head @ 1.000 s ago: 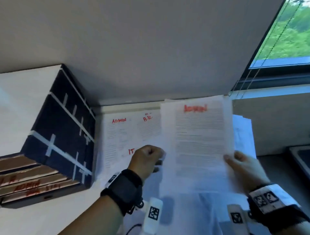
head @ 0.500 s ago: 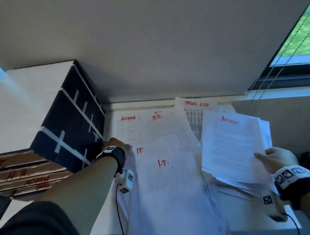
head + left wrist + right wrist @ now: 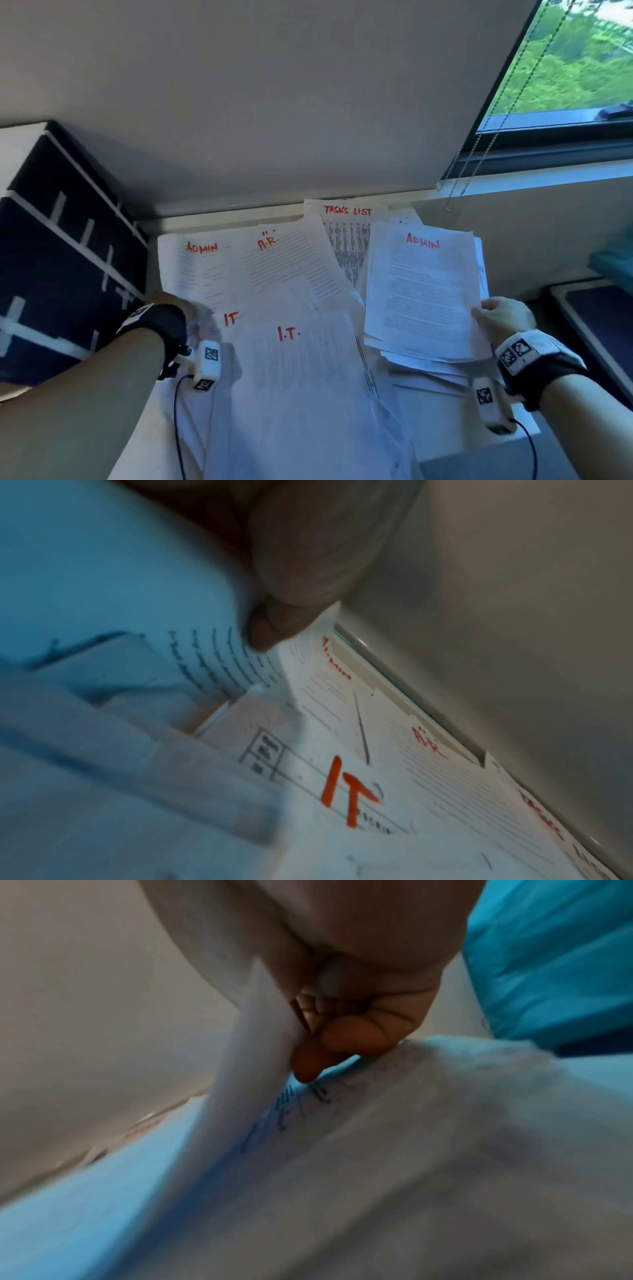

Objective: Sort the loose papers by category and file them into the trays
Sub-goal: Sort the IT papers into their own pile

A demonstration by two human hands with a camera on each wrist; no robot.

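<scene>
Loose white papers with red labels cover the desk: a left ADMIN sheet (image 3: 202, 270), an A.R. sheet (image 3: 291, 267), a TASKS LIST sheet (image 3: 347, 233) and two I.T. sheets (image 3: 294, 377). My right hand (image 3: 503, 318) grips a sheaf headed ADMIN (image 3: 421, 291) by its right edge, lifted over the right-hand pile; its fingers (image 3: 356, 1037) curl under the paper. My left hand (image 3: 178, 308) is at the left edge of the spread. There its fingertips (image 3: 274, 623) pinch the left ADMIN sheet (image 3: 318, 669) by its corner, with paper curling up beneath.
A dark tray unit (image 3: 68, 267) with white stripes stands at the left, tight against the papers. A wall runs along the back of the desk. A dark flat object (image 3: 599, 325) and something teal (image 3: 613, 263) lie at the right, below a window with a blind chain (image 3: 479, 144).
My left hand let go of the ADMIN sheaf and went to the left edge of the spread. My right hand carried the sheaf to the right. Little differs since half a second ago.
</scene>
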